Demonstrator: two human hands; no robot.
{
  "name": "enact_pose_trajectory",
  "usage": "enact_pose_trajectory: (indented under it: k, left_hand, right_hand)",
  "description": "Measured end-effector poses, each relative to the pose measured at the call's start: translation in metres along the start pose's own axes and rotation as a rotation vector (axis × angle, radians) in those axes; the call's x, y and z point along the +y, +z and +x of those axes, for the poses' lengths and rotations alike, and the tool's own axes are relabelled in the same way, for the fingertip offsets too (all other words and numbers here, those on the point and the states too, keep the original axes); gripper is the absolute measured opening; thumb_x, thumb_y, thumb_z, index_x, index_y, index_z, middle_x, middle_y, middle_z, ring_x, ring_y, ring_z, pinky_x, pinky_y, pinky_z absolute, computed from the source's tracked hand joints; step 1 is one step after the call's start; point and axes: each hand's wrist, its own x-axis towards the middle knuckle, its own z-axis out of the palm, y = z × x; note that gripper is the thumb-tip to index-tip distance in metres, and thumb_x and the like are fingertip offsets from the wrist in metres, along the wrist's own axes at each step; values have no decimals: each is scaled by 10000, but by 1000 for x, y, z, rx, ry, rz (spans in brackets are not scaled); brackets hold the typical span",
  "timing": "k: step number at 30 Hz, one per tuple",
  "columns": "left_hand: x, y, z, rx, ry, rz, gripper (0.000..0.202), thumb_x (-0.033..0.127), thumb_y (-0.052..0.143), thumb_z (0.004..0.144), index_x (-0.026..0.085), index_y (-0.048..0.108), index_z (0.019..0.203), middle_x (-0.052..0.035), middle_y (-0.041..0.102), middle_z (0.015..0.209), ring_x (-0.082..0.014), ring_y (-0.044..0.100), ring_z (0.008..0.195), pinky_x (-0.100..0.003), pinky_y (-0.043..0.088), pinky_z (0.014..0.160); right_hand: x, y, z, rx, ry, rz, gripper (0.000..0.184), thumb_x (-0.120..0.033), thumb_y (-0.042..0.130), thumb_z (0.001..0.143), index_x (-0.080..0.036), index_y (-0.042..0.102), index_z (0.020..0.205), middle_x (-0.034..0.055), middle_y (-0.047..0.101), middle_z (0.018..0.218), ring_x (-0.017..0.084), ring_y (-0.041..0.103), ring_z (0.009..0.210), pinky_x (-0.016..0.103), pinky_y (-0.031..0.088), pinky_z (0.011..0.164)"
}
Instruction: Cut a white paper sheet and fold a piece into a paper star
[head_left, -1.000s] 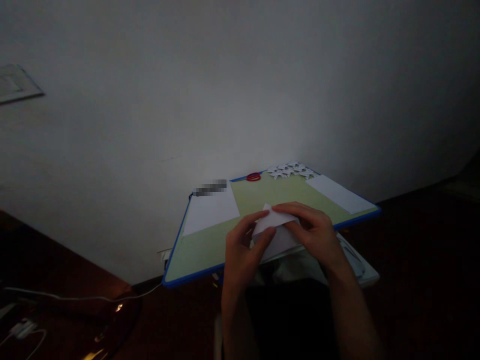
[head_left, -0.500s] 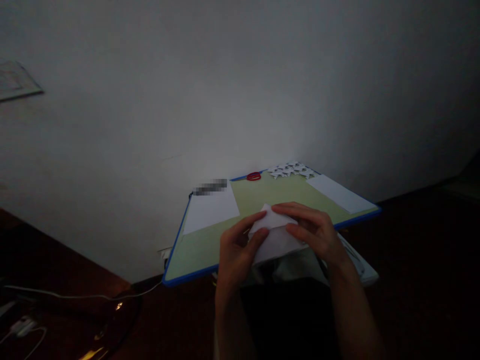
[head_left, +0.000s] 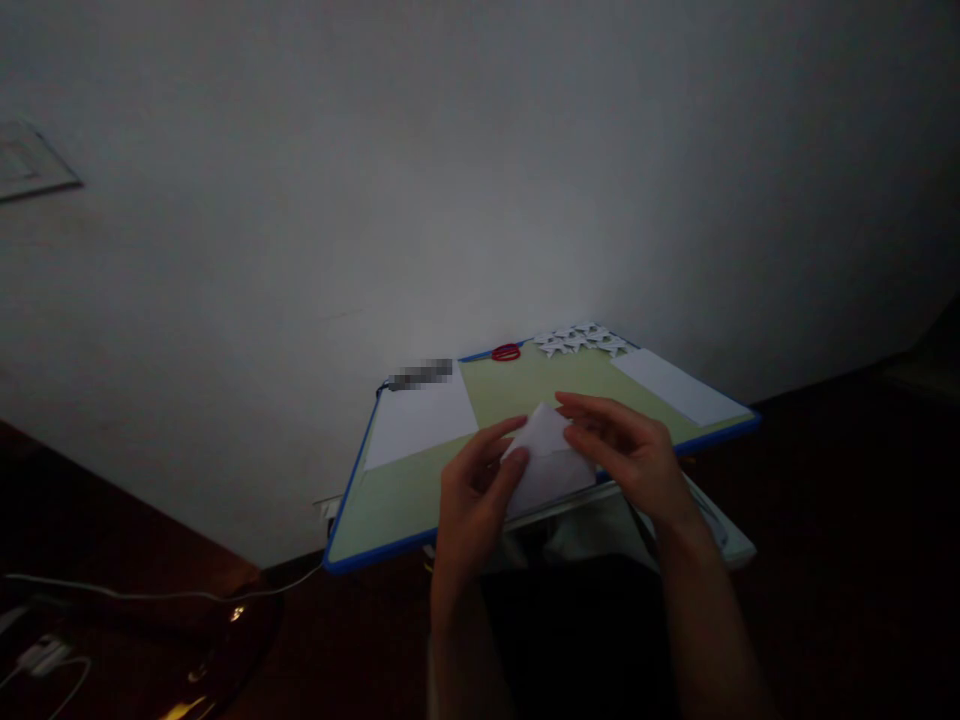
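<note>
A folded sheet of white paper (head_left: 551, 470) with a pointed top is held up over the near edge of the table. My left hand (head_left: 476, 495) pinches its left side, the thumb lying on the face toward me and the fingers behind. On the other side my right hand (head_left: 634, 450) grips the right edge near the slanted flap, between thumb and fingers. Part of the paper's right side and back is hidden by my fingers.
The pale green table (head_left: 397, 510) has a blue rim. On it lie a white sheet (head_left: 420, 420) at left, red-handled scissors (head_left: 505, 352) at the back, several folded white paper shapes (head_left: 577, 340) and white paper (head_left: 679, 385) at right. A cable (head_left: 165, 596) runs at lower left.
The paper's top flap now comes to a sharper point, with its right side slanting down. My right hand has shifted slightly right along the edge; my left hand stays nearly in place.
</note>
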Motion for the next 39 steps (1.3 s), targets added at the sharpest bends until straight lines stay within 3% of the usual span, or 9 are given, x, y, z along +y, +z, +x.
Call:
enact_pose_trajectory:
  k: [3, 6, 11, 18, 24, 32, 39]
  left_hand:
    - [-1, 0, 0, 2, -9, -6, 418, 386, 798, 906, 199, 742, 1276, -92, 838, 1023, -207, 777, 822, -252, 570, 685]
    - [-3, 1, 0, 4, 14, 19, 319, 384, 793, 912, 196, 777, 1169, -107, 836, 1090, -243, 794, 924, -290, 600, 769]
    - [-3, 4, -3, -25, 42, 60, 299, 369, 775, 936, 219, 773, 1194, -102, 834, 1117, -262, 799, 991, -322, 620, 835]
    - [-1, 5, -2, 47, 114, 117, 213, 344, 816, 897, 216, 832, 1066, -76, 845, 1020, -244, 800, 933, -326, 624, 860]
    - [-7, 1, 0, 68, 149, 204, 166, 331, 759, 945, 252, 858, 1053, -46, 850, 1034, -221, 790, 938, -296, 597, 852]
    - [-7, 4, 0, 45, 192, 302, 185, 326, 743, 958, 236, 841, 1087, -57, 850, 1027, -231, 788, 907, -331, 599, 864]
    - [-7, 8, 3, 44, 342, 421, 109, 243, 759, 946, 247, 853, 1001, -14, 841, 897, -182, 764, 786, -283, 564, 767]
  right_hand:
    - [-1, 3, 0, 2, -19, 6, 332, -277, 761, 932, -294, 783, 1262, 55, 814, 1145, 212, 755, 980, 348, 614, 886]
    - [-1, 4, -1, -19, -84, -46, 319, -279, 728, 966, -313, 770, 1280, 50, 786, 1215, 224, 731, 1091, 365, 592, 959]
    - [-2, 3, -4, -84, -100, -152, 491, -326, 831, 889, -340, 717, 1367, 51, 745, 1349, 270, 696, 1223, 418, 573, 1044]
    - [1, 5, -3, -4, -71, -104, 480, -327, 847, 866, -316, 731, 1332, 71, 744, 1359, 282, 700, 1228, 419, 598, 1015]
    - [0, 5, -3, -13, -49, -79, 507, -285, 844, 862, -328, 716, 1351, 54, 737, 1372, 261, 705, 1207, 374, 601, 978]
    - [-1, 4, -1, -21, 32, -54, 374, -301, 858, 843, -301, 791, 1211, 33, 798, 1205, 235, 739, 1070, 327, 604, 888]
    - [-7, 2, -3, -76, -11, -78, 338, -268, 846, 864, -317, 790, 1194, 2, 789, 1135, 199, 716, 1018, 286, 567, 858]
